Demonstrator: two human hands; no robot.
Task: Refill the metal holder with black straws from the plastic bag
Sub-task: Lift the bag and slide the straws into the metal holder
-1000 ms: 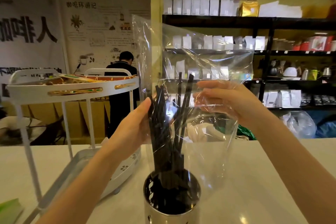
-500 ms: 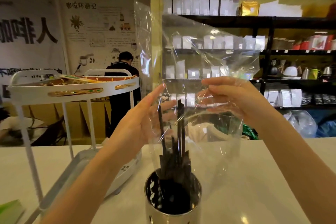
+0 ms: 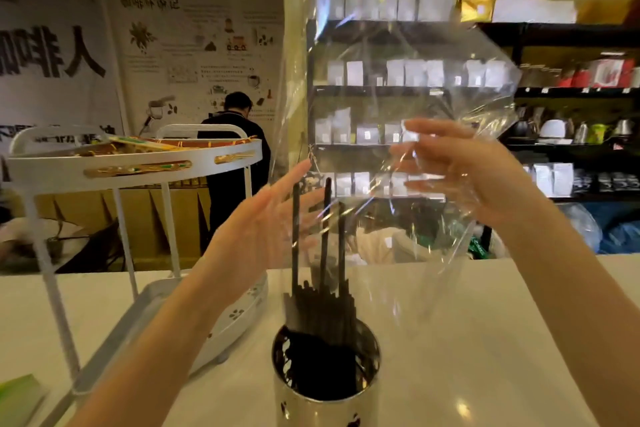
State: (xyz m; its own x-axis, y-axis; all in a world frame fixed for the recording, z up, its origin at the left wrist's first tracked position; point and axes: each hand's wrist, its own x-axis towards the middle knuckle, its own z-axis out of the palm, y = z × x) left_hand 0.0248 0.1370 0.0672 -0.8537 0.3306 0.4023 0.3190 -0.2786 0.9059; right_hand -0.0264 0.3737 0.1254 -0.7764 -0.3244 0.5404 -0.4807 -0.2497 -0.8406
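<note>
Straws (image 3: 323,274) stand in holder (image 3: 325,388) on table (image 3: 485,357), a few tall inside upended bag (image 3: 398,80). Right hand (image 3: 460,170) pinches bag; left hand (image 3: 263,229) open beside straws. Step: emptying. Next: lift bag clear, settle strays
</note>
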